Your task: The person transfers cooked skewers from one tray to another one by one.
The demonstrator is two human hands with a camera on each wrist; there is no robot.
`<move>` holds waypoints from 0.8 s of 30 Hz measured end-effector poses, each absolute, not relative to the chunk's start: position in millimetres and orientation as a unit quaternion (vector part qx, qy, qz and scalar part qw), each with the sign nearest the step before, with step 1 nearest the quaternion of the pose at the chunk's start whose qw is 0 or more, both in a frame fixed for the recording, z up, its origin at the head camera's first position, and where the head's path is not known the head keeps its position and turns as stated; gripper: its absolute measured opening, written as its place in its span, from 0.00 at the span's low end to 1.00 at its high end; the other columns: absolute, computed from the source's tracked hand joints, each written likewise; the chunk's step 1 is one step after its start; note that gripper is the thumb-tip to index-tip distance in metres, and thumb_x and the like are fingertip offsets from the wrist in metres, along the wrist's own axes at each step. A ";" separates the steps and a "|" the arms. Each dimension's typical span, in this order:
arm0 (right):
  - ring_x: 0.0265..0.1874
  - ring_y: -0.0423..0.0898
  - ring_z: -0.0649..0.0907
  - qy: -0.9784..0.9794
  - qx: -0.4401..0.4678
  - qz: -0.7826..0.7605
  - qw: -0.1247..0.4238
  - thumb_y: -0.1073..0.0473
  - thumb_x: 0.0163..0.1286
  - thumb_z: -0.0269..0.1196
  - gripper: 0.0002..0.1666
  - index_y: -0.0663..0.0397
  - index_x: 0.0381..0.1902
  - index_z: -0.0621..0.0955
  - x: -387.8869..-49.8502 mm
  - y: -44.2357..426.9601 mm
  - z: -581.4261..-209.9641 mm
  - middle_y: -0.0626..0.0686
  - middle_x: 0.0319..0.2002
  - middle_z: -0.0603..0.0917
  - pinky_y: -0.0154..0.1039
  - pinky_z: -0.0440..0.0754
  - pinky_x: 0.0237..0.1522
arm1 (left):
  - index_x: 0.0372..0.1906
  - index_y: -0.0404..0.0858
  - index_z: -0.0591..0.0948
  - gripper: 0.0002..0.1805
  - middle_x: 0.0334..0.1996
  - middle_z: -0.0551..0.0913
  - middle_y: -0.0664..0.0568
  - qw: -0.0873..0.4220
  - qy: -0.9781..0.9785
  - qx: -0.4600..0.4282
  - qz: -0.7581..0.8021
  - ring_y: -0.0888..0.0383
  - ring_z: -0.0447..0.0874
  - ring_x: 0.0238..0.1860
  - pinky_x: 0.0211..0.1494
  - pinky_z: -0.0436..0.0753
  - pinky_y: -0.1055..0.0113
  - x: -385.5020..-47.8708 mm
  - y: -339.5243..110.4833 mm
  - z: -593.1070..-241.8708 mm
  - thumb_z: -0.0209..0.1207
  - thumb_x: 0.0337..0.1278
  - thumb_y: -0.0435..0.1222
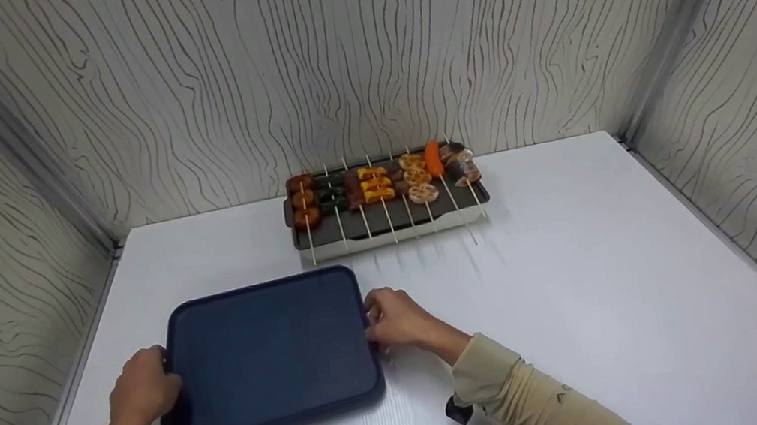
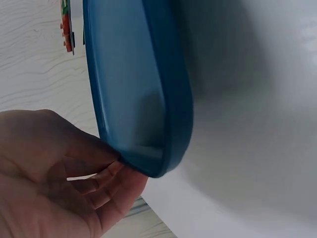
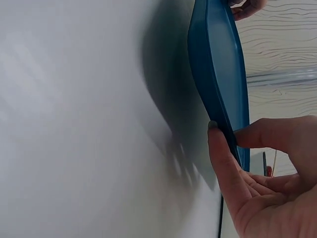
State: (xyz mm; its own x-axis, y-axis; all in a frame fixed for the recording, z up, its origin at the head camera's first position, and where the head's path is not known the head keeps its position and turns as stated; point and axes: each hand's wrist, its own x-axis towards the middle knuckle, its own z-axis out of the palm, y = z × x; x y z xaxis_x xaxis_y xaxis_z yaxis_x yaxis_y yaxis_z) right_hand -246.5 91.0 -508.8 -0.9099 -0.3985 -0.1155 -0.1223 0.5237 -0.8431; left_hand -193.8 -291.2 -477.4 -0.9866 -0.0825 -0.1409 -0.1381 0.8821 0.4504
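A dark blue rectangular tray (image 1: 271,351) with a raised rim hangs a little above the white table, its shadow falling beneath it in both wrist views. My left hand (image 1: 142,387) grips its left short side, thumb over the rim and fingers underneath, as the left wrist view shows on the tray (image 2: 126,84). At the opposite short side, my right hand (image 1: 399,318) pinches the rim between thumb and fingers. In the right wrist view the right hand (image 3: 270,173) holds the tray edge (image 3: 203,64). Nothing lies on the tray.
Behind the tray, near the back wall, stands a dark grill plate (image 1: 450,210) on a pale base. Several food skewers lie across it, among them an orange sausage (image 1: 433,160) and lotus slices (image 1: 423,194). Wood-grain panels (image 1: 353,49) enclose the white table (image 1: 585,271) on three sides.
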 end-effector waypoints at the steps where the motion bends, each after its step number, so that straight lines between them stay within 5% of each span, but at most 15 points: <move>1: 0.16 0.40 0.80 0.862 -0.150 -0.462 0.147 0.71 0.58 0.65 0.18 0.71 0.47 0.79 -247.1 94.2 -509.0 0.49 0.27 0.82 0.34 0.79 0.21 | 0.52 0.15 0.74 0.21 0.40 0.80 0.29 0.058 0.969 -0.057 0.234 0.41 0.82 0.37 0.38 0.81 0.46 -194.9 -287.9 -478.5 0.52 0.53 0.23; 24: 0.20 0.41 0.78 0.890 -0.131 -0.419 0.121 0.75 0.52 0.62 0.15 0.67 0.40 0.79 -253.1 172.1 -509.1 0.51 0.26 0.80 0.35 0.75 0.23 | 0.41 0.21 0.78 0.11 0.34 0.79 0.38 0.032 0.957 -0.016 0.289 0.46 0.77 0.34 0.39 0.80 0.49 -212.3 -215.2 -492.7 0.54 0.50 0.21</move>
